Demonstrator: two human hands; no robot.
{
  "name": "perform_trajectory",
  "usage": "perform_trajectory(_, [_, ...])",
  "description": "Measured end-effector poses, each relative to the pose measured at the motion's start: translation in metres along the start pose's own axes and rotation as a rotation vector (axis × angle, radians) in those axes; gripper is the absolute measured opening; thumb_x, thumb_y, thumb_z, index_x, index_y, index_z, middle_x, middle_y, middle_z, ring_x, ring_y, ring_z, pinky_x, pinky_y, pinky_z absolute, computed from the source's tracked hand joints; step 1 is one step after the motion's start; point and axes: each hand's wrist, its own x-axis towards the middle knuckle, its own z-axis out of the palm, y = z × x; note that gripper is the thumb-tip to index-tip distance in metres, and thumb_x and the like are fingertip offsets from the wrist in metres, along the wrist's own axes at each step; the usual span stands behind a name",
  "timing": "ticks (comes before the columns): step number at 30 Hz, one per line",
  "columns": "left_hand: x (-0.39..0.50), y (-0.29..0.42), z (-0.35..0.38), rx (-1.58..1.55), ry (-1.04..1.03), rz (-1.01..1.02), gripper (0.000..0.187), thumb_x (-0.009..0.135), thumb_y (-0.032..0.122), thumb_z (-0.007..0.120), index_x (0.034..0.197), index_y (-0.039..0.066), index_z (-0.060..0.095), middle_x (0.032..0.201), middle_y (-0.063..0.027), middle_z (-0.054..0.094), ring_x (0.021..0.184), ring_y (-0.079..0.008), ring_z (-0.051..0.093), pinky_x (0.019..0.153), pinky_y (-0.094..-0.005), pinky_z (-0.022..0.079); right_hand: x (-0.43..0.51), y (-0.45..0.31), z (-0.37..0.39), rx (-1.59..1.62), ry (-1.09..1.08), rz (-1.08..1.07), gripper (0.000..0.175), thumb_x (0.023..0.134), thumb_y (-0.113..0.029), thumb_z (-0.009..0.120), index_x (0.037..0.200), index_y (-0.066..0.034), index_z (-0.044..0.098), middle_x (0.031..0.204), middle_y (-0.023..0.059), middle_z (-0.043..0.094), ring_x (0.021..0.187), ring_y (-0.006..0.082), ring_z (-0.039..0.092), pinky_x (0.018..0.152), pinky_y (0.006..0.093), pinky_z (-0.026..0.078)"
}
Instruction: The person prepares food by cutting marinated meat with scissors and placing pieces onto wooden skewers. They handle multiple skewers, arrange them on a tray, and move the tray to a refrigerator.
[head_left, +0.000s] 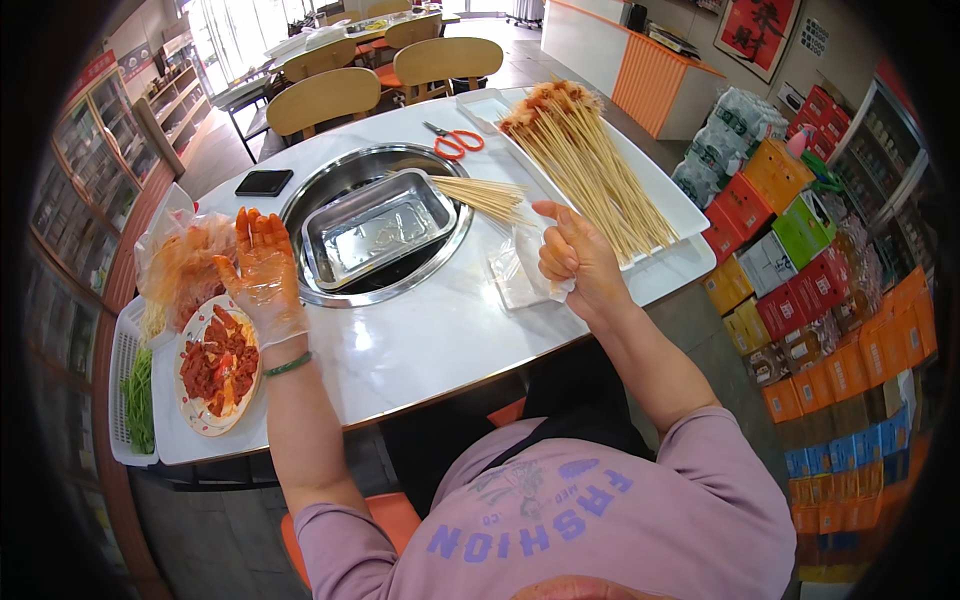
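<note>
My left hand (264, 274), in a clear plastic glove stained orange, is raised with its fingers apart beside an oval plate (196, 409) of red seasoned meat pieces (217, 367). My bare right hand (574, 259) is curled, with a crumpled white tissue (561, 289) held under its fingers, above the table's right part. A steel tray (379, 229) rests over a round metal-rimmed opening, and bare bamboo skewers (480, 196) lean across its right edge. Behind my right hand, a white tray (679, 214) holds many skewers (592, 172) with meat at their far ends.
Red-handled scissors (454, 142) and a black phone (264, 182) lie at the far side. A clear plastic packet (517, 274) is near my right hand. At left are a plastic bag (187, 259) and a white basket (120, 405) with greens. Stacked boxes (802, 292) stand right; chairs (322, 101) stand beyond.
</note>
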Motion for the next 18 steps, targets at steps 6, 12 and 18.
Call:
perform_trajectory(6, [-0.002,-0.002,0.004,-0.030,-0.049,-0.016,0.063,0.094,0.044,0.050,0.130,-0.007,0.047,0.124,-0.0245,0.056,0.115,-0.0336,0.055,0.107,-0.0470,0.039,0.003,0.002,-0.005,0.044,-0.031,0.028,0.052,0.101,-0.043,0.041,0.116,0.0055,0.049,0.053,-0.0080,0.025,0.049,0.0041,0.022,0.048,0.0214,0.020])
perform_trajectory(12, [-0.002,-0.003,0.007,-0.028,-0.114,-0.031,0.064,0.094,0.044,0.049,0.132,-0.008,0.045,0.124,-0.0257,0.055,0.115,-0.0346,0.054,0.107,-0.0475,0.038,0.004,-0.002,0.008,0.248,0.003,0.138,0.040,0.103,-0.028,0.040,0.123,0.0061,0.046,0.072,0.0018,0.050,0.064,0.0071,0.045,0.054,0.0198,0.039])
perform_trajectory(18, [0.000,0.000,0.002,-0.051,-0.122,-0.055,0.065,0.094,0.046,0.048,0.129,-0.008,0.048,0.124,-0.0252,0.056,0.115,-0.0349,0.054,0.107,-0.0476,0.038,0.008,0.004,0.009,0.154,0.140,0.089,0.027,0.100,-0.016,0.043,0.121,0.0006,0.048,0.088,0.0060,0.052,0.070,0.0113,0.049,0.060,0.0217,0.045])
